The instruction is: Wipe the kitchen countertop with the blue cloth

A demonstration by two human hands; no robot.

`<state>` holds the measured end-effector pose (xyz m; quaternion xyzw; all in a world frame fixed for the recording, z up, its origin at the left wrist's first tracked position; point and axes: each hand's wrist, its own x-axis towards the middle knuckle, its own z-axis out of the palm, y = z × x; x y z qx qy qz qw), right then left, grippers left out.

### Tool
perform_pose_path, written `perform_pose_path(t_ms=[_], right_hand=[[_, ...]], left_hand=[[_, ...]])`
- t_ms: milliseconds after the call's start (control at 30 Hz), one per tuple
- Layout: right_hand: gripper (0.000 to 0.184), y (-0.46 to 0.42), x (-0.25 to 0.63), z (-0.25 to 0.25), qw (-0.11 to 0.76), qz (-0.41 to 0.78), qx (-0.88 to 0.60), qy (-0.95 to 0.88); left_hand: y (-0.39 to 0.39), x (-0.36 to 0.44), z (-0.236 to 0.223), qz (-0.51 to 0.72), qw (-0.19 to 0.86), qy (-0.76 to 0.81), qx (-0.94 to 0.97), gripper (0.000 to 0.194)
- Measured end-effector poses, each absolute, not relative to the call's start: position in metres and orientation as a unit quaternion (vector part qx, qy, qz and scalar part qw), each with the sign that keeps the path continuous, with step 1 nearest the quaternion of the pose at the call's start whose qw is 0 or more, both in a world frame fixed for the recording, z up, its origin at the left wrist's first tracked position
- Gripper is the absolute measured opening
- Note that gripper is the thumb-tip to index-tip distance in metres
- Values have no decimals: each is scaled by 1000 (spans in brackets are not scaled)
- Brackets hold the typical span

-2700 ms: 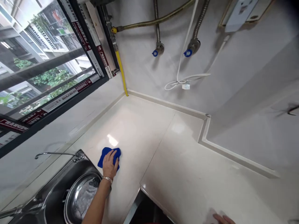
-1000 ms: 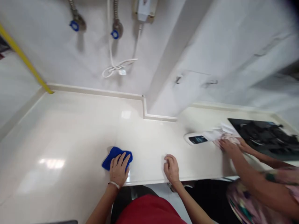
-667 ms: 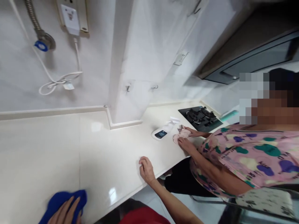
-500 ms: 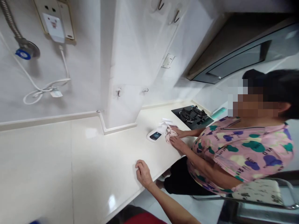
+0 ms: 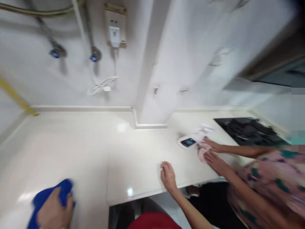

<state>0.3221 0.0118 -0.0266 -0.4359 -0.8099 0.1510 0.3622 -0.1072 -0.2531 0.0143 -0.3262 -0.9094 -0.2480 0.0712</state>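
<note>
blue cloth (image 5: 65,188) on the pale counter (image 5: 83,149), well to the left of the pillar (image 5: 166,106) and nearer the wearer than it. left hand (image 5: 56,208) lies over the cloth, blurred; one digit stands apart on the side toward the pillar, the others run together. whether they pinch the fabric, cannot tell.

right hand (image 5: 168,176) straight out in front of the pillar, near the counter's front edge. fingers pressed together, curled loosely inward, nothing seen in them; hand resting on the counter.

right of the pillar and a little forward: white device (image 5: 188,142) with a dark screen, lying flat. just beyond it, a co-worker's two hands (image 5: 215,161) on a pink cloth (image 5: 202,152), close beside the device; their fingers too blurred to read.

farther right of the pillar, black cooktop (image 5: 252,131). on the wall left of the pillar: plug (image 5: 114,36), bundled white cable (image 5: 103,86), two blue-handled valves (image 5: 94,58); farthest left, yellow pipe (image 5: 17,98).
</note>
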Motion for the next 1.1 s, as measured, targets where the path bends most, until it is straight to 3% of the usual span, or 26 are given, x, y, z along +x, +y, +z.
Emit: perform_pose_path(t_ms=[200,300,500,667,767,933,1100], right_hand=[[18,6,306,-42,366,108,-458,-803],[26,-6,262,-33,351,180,-376,-838],[52,-55,147,6,255,359,-99,-892],[65,-94,91,17,190,328,97,-920],[60,-105,77,9,165,302,168,-924],[54,-104,66,-1,121,260,154,-945],[50,-101,76,-4,129,198,144,-961]], left_hand=[[-253,-26,-3,-237,117,-884,-386,50],[-236,3,-6,-260,108,-878,-388,51],[-224,45,2,-332,71,-856,-390,82],[-284,120,-1,-366,118,-885,-261,75],[-338,198,-2,-323,125,-928,-134,63],[-389,313,-1,-272,141,-950,52,49],[-398,349,-12,-274,184,-940,87,48]])
